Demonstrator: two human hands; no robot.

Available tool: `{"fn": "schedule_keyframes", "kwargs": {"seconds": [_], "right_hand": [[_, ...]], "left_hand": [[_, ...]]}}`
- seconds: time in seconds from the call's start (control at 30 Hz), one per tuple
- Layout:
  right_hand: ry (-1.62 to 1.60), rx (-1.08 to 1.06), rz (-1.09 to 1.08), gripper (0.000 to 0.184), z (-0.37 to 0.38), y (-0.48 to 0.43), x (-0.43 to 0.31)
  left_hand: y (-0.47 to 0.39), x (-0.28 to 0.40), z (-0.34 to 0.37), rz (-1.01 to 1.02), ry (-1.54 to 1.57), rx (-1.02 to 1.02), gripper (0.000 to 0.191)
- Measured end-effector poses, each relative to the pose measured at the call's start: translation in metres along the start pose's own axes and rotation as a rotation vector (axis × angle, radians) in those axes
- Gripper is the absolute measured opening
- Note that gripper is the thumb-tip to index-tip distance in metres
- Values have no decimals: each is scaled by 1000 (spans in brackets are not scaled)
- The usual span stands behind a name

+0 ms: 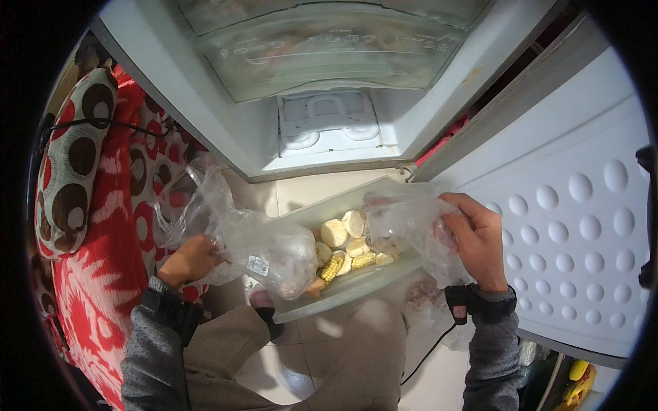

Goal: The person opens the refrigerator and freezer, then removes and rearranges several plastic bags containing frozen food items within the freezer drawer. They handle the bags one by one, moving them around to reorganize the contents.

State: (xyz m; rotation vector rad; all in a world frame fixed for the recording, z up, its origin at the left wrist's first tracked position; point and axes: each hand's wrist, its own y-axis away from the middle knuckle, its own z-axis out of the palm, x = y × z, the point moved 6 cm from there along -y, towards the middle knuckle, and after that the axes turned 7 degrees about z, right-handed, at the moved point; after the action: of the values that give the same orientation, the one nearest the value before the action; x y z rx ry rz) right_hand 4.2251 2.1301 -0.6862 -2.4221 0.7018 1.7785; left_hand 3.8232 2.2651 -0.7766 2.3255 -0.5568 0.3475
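Note:
A clear plastic freezer drawer rests at a slant in front of me. Inside it lie pale round food pieces and yellow corn cob pieces. My left hand grips the gathered neck of a filled clear plastic bag, which bears a white label and sits over the drawer's left part. On the other side, my right hand pinches a second clear plastic bag at the drawer's right end. What that bag holds is blurred by the plastic.
Ahead stands an open freezer with frosted coils in its lowest bay and clear drawers above. The dimpled white door swings out at right. Another bag lies on the floor below my right wrist. Red patterned fabric fills the left.

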Motion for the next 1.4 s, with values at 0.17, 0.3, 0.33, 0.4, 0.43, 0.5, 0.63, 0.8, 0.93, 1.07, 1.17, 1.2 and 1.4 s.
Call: {"fn": "schedule_keyframes", "kwargs": {"seconds": [0.17, 0.3, 0.33, 0.4, 0.43, 0.5, 0.63, 0.8, 0.93, 1.07, 1.17, 1.2, 1.4], "right_hand": [[44, -2, 24, 22, 3, -4, 15], [79, 21, 80, 20, -2, -4, 40], [87, 22, 98, 20, -4, -5, 48], [63, 24, 167, 21, -4, -9, 69], [59, 36, 212, 21, -3, -11, 81], [51, 22, 282, 22, 11, -14, 107], [-310, 80, 366, 18, 23, -11, 145], [-765, 231, 269, 30, 33, -21, 162], [155, 162, -55, 42, 67, -33, 151], [1017, -219, -62, 51, 109, -38, 165], [968, -326, 77, 51, 108, -41, 157], [923, -219, 40, 50, 102, -43, 143], [803, -108, -386, 51, 101, -42, 90]], "left_hand": [[1, -2, -1, 19, 2, -55, 21], [-5, 14, 5, 334, -100, -168, 26], [-6, 21, 11, 383, 32, -166, 28], [-10, 34, 26, 461, 180, -152, 30], [-11, 35, 33, 448, 226, -163, 30], [-27, 38, 68, 219, 203, -261, 28], [-56, 44, 86, 377, 567, -150, 23], [-71, 18, 91, 259, 649, 202, 28], [-91, 34, 122, 111, 539, 167, 41], [-89, 63, 163, 171, 190, -63, 59], [-84, 65, 175, 171, 1, -247, 58], [-82, 64, 174, 158, -35, -251, 57], [-81, 63, 176, 97, -213, -397, 39]]}}
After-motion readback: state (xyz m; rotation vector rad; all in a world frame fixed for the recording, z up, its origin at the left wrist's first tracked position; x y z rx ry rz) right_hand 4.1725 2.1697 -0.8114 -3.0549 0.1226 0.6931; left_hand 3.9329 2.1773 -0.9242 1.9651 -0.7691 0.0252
